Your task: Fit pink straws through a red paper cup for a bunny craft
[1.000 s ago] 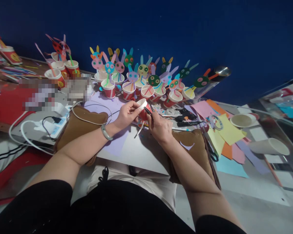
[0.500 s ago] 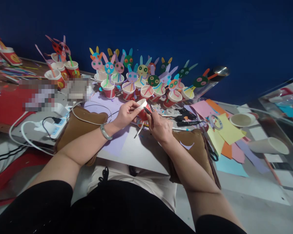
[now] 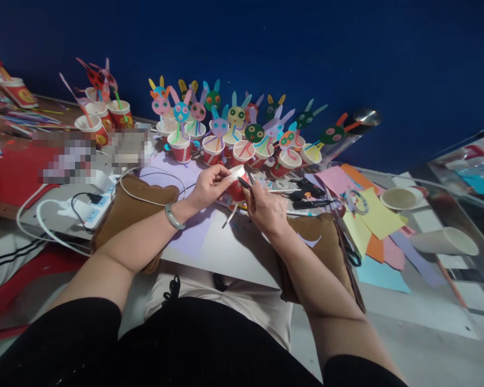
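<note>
Head view: left hand pinches the rim of the cup, thumb and fingers closed on it, probably to steady it. Cup is held slightly tilted between both hands, over the table, in front of the rabbit cups. Right hand curls tight round a dark tool, tip by the cup's wall; contact can't be told. Tilt likely gives the tool access. Paper lies right, apart from both hands.
</note>
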`<state>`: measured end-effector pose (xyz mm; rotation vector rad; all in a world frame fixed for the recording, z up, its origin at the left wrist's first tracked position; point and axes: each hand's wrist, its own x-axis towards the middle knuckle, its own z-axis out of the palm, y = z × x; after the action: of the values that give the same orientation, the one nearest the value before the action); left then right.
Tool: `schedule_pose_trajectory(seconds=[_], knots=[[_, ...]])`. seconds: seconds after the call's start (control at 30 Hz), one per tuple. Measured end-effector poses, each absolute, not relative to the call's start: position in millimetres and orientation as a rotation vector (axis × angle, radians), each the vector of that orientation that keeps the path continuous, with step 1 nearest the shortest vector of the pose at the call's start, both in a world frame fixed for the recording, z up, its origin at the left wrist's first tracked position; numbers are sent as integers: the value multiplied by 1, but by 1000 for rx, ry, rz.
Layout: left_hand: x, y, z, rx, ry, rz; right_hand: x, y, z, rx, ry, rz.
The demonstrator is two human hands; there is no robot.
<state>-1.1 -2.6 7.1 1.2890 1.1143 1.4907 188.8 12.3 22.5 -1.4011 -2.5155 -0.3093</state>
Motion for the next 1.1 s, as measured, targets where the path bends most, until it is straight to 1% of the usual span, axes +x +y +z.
schedule_pose_trajectory(seconds=[0.33,0.43,0.5,0.57,0.7,0.77,0.8,0.9,1.1], knots=[[-3,0,14,1302,1144,1505,191,15,22,-1335,-2499,-284],[-3,1,14,1300,1119,1480,191,15,21,-1276,-2414,-193],[-4,1,14,1301,1091,1466,192,16,20,-1241,-2311,-41],[-5,2,15,1282,1063,1441,192,17,20,-1194,-2147,234],[-8,3,16,1225,1003,1378,194,23,25,-929,-1799,1146],[-10,3,17,1220,971,1354,194,26,28,-779,-1589,1461],[-11,3,18,1214,960,1340,194,27,29,-735,-1481,1526],[-12,2,20,1175,945,1300,191,32,28,-719,-1242,1555],[-12,1,24,1124,902,1266,188,40,18,-811,-1116,1674]])
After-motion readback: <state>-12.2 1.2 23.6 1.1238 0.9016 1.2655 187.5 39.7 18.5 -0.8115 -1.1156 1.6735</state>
